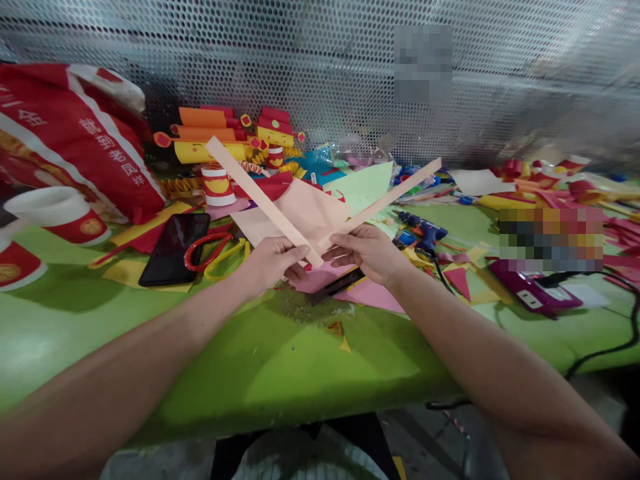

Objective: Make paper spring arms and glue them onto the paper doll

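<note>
Pinching paper strip [261, 200] in left hand [271, 261], second strip [395, 197] in right hand [373, 252], mid-frame; can't tell if joined. Partly seeing cup [20, 265], left edge.

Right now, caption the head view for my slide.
Left hand and right hand hold narrow pale paper in a V above a green table.

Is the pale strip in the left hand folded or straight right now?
Straight: in the left hand, the pale strip shows both ends and straight edges, with no visible crease.
</note>
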### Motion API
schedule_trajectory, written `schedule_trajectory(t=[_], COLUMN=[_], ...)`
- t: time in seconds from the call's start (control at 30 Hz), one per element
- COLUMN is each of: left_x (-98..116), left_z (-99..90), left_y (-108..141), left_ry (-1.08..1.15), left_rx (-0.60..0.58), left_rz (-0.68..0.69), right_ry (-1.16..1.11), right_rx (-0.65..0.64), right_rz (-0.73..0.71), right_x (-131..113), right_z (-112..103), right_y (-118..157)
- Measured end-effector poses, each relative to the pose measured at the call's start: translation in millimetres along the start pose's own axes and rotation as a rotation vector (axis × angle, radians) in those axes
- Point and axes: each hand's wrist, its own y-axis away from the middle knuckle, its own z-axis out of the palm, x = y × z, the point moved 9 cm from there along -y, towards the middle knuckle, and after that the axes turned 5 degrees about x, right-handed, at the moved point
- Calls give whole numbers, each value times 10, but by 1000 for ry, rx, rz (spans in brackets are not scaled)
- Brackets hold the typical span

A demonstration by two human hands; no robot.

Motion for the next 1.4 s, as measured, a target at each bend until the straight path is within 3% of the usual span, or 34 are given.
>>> schedule_trajectory(t=[0.13,0.43,1.4], left_x=[24,53,49], left_z=[-67,-50,16], left_y=[-14,14,25], left_ry=[23,31,48], left_rx=[60,81,44], left_rz=[30,30,32], right_ry=[-53,-18,21], right_rx=[-13,-20,-21], right_rz=[1,-21,-50], right_x=[-21,-2,38], right_z=[17,149,184], right_y=[35,91,97])
